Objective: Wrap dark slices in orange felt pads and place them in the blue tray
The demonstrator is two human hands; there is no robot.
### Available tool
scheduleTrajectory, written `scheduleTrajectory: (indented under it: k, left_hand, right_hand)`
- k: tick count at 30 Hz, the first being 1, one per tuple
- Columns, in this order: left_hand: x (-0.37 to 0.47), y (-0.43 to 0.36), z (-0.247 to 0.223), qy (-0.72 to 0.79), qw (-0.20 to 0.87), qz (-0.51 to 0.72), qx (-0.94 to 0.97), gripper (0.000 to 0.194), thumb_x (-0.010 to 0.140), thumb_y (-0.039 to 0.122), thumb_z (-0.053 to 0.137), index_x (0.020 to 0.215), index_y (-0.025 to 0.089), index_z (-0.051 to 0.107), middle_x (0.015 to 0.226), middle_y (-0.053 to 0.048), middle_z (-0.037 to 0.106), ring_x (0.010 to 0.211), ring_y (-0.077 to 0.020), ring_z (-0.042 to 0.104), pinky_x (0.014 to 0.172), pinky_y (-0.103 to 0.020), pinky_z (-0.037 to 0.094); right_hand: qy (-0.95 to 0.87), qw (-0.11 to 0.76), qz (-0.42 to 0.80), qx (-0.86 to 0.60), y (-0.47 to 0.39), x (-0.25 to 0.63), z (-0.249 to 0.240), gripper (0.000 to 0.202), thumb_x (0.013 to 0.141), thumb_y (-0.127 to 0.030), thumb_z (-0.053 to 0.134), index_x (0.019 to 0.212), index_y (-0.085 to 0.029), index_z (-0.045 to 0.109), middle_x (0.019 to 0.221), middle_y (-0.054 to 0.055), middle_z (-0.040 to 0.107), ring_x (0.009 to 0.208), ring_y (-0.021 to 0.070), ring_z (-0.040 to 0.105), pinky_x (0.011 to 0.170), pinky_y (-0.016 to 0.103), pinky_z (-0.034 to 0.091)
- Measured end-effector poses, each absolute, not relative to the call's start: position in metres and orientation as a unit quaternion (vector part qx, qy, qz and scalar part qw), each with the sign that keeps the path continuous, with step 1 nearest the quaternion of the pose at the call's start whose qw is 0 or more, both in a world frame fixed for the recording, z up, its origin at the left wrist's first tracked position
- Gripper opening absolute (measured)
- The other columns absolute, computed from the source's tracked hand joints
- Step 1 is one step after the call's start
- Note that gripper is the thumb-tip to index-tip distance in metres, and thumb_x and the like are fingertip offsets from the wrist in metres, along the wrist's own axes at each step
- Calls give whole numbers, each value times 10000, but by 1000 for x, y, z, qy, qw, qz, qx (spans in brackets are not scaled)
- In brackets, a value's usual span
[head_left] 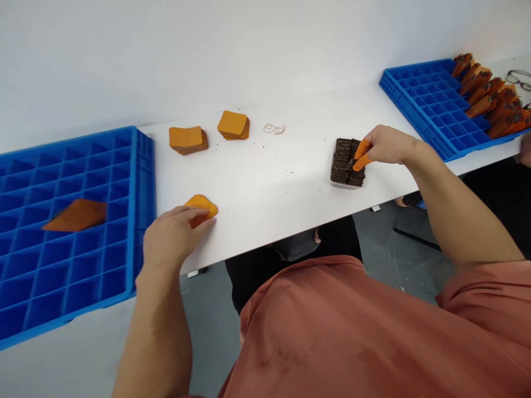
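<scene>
My left hand (172, 235) is at the table's front left, its fingers closed over the near edge of a small stack of yellow-orange leather-like pieces (202, 203). Part of that stack is hidden under the fingers. On the right, my right hand (384, 146) wears orange finger cots on thumb and forefinger. It pinches a thin dark brown piece (350, 165) just over a clear box (347, 187) packed with rows of similar dark brown pieces (342, 157).
Two stacks of orange pieces, one at the left (187, 139) and one beside it (233, 125), stand near a loose thread or band (274, 129). A blue divided tray (143, 166) at left holds a folded orange piece (78, 214). Another blue tray (418, 119) holds several orange-brown items (483, 102); glasses (518, 79) lie beyond.
</scene>
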State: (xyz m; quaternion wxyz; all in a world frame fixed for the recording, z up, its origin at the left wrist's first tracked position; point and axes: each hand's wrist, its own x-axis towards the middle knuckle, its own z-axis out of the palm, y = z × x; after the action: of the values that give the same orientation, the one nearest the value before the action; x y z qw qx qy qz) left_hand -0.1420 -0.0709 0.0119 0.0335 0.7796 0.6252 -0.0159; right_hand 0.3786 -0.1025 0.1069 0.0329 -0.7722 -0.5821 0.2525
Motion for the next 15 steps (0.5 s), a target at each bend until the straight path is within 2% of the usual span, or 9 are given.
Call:
scheduleTrajectory:
  k: [3, 7, 11, 15]
  left_hand:
    - [-147, -63, 10, 634, 31, -21, 772, 583, 1021, 627, 457, 1248, 250, 840, 1457, -84, 798, 1218, -310, 755, 953, -384, 571]
    - [-151, -53, 6, 637, 28, 8, 770, 520, 956, 608, 601, 1237, 249, 851, 1465, -88, 786, 1261, -312, 745, 1022, -372, 567]
    - [-154, -42, 9, 651, 51, -6, 757, 471, 906, 605, 692, 1172, 265, 880, 1460, -67, 807, 1243, -341, 750, 996, -393, 570]
    - [-156, -38, 20, 633, 99, -16, 767, 350, 882, 557, 751, 1039, 280, 894, 1364, -53, 852, 1225, -340, 759, 997, -380, 554]
  right_hand:
    - [-596, 8, 227, -770, -101, 384, 106, 138, 736, -353, 960, 830, -298, 875, 921, 29, 799, 958, 285, 713, 747, 383, 539]
    - [-610, 7, 206, -765, -103, 385, 107, 162, 737, -379, 967, 830, -288, 871, 901, 43, 793, 953, 303, 722, 783, 406, 555]
    - [-609, 62, 205, -764, -114, 376, 115, 188, 748, -387, 957, 852, -256, 870, 909, 42, 795, 913, 270, 697, 795, 396, 542]
    - [-591, 129, 201, -770, -136, 363, 121, 159, 724, -335, 953, 825, -248, 867, 849, 31, 774, 818, 225, 651, 773, 397, 509]
